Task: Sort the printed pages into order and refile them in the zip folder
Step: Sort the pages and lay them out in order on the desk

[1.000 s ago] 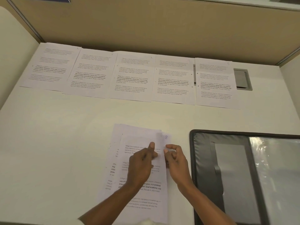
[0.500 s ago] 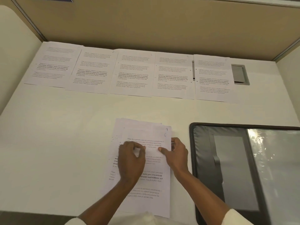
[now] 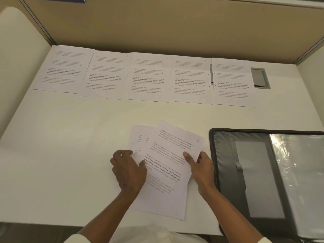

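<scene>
- Top page (image 3: 177, 155), handwritten "6" in its upper right corner, lies tilted clockwise over a loose stack of printed pages (image 3: 138, 137), near the front edge of the bench (image 3: 61, 146), about midway along it.
- Right hand (image 3: 201, 168): grip closed on the top page's right edge, thumb on the printed face, fingers curled behind the edge.
- Left hand (image 3: 128, 170): no grasp; fingers spread and bent, resting flat on the stack's left side, thumb touching the top page's left edge.
- Stack is fanned; corners of lower sheets show at the upper left of the top page.
- Zip folder (image 3: 249, 172) lies open just right of the stack, at the front right corner of the bench; dark lining, a clear glossy sleeve (image 3: 298, 172) on its right half. Right hand's knuckles sit just beside its left rim.
- Row of five pages (image 3: 149, 78) laid side by side along the back edge, edges overlapping slightly.
- Grey cable hatch (image 3: 261, 78) by the back right corner, partly covered by the rightmost page.
</scene>
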### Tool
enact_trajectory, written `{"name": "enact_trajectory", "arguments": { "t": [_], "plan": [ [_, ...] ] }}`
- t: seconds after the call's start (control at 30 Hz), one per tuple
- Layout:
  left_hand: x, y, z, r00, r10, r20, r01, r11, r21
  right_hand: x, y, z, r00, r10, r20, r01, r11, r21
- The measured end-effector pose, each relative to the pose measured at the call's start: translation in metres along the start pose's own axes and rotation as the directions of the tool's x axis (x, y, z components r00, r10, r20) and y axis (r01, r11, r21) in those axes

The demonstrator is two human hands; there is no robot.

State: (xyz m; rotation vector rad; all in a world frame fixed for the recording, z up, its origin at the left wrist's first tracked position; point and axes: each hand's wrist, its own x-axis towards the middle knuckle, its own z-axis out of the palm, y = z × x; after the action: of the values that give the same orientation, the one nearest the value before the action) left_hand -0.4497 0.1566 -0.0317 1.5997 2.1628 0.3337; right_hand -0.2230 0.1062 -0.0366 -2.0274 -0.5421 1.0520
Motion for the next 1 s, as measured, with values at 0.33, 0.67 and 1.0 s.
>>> {"name": "enact_trajectory", "arguments": {
  "t": [0.33, 0.67, 1.0],
  "plan": [
    [-0.002, -0.002, 0.001, 0.99, 0.128, 0.059, -0.135, 0.982, 0.13, -0.024, 0.006, 0.011, 0.971, -0.088, -0.221, 0.037, 0.973, -0.226],
    [-0.021, -0.018, 0.002, 0.943, 0.285, 0.173, -0.328, 0.888, 0.323, 0.0, -0.022, -0.036, 0.867, -0.366, -0.339, 0.225, 0.894, -0.388],
    [-0.012, -0.016, 0.027, 0.946, 0.175, 0.273, -0.271, 0.89, 0.367, 0.151, -0.102, -0.208, 0.779, -0.435, -0.451, 0.307, 0.893, -0.329]
  ]
}}
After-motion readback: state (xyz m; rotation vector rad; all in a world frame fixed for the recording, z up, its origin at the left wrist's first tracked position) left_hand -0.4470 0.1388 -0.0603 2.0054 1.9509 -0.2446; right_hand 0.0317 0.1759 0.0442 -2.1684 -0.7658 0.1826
